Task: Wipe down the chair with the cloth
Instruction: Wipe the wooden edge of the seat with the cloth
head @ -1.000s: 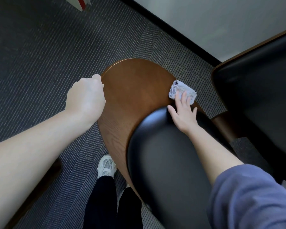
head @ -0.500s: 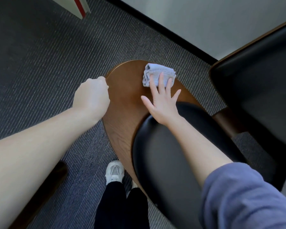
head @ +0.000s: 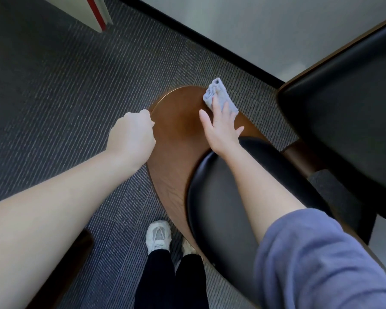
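The chair has a brown wooden shell (head: 178, 121) and a black padded cushion (head: 221, 197); I look down on it from above. My left hand (head: 132, 134) grips the wooden shell's left edge with curled fingers. A light blue-grey cloth (head: 218, 97) lies folded on the shell's upper right rim. My right hand (head: 221, 128) presses flat on the cloth with straight, spread fingers, covering its lower part.
A second black-cushioned chair (head: 343, 108) with a wooden frame stands close on the right. Dark ribbed carpet (head: 65, 97) covers the floor. A wall with a black baseboard (head: 210, 41) runs across the top. My feet in white sneakers (head: 157, 235) stand below the chair.
My right hand slid the cloth from the shell's right side to its top, then back toward the upper right rim. My left hand kept its grip on the left edge.
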`<act>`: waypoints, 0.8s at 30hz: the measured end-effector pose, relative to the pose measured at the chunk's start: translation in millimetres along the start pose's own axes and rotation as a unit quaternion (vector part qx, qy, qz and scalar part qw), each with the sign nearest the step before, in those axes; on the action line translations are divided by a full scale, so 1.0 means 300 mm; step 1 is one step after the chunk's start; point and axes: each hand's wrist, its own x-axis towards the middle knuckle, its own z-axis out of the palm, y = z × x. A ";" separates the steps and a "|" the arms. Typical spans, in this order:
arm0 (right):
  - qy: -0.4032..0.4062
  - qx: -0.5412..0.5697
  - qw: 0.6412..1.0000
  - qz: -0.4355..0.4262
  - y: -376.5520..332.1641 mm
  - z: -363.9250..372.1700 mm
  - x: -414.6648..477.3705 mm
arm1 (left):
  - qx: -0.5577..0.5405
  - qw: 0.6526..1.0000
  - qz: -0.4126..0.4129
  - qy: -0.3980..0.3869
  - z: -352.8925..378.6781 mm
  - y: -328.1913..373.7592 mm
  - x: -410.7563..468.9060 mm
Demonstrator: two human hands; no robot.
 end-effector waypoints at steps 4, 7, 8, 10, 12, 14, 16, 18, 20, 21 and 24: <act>-0.007 0.043 0.991 0.123 0.015 0.008 0.044 | -0.008 1.000 0.004 -0.003 0.002 -0.006 0.000; -0.016 0.056 0.983 0.172 0.048 -0.002 0.060 | -0.005 1.000 0.010 -0.001 0.005 -0.013 0.006; -0.019 0.055 0.982 0.182 0.058 -0.007 0.065 | -0.002 1.000 0.015 0.000 0.009 -0.017 0.007; -0.016 0.056 0.979 0.198 0.068 -0.015 0.077 | 0.000 1.000 0.023 0.001 0.014 -0.024 0.010; -0.008 0.070 0.976 0.206 0.066 -0.019 0.086 | -0.007 1.000 0.026 0.001 0.016 -0.028 0.008; -0.004 0.089 0.975 0.205 0.054 -0.019 0.087 | -0.012 0.999 0.030 0.003 0.015 -0.028 0.006; -0.011 0.094 0.976 0.194 0.036 -0.016 0.069 | -0.013 0.999 0.032 -0.002 0.010 -0.025 0.007; -0.021 0.084 0.980 0.181 0.009 -0.005 0.042 | -0.010 0.999 0.031 -0.008 0.005 -0.023 0.009; -0.025 0.082 0.981 0.173 -0.021 0.017 0.011 | -0.012 0.999 0.029 -0.014 0.002 -0.023 0.009; -0.025 0.082 0.981 0.171 -0.037 0.031 -0.005 | -0.014 0.999 0.029 -0.016 0.001 -0.021 0.008; -0.034 0.085 0.985 0.147 -0.080 0.081 -0.069 | -0.016 0.999 0.024 -0.019 0.001 -0.020 0.007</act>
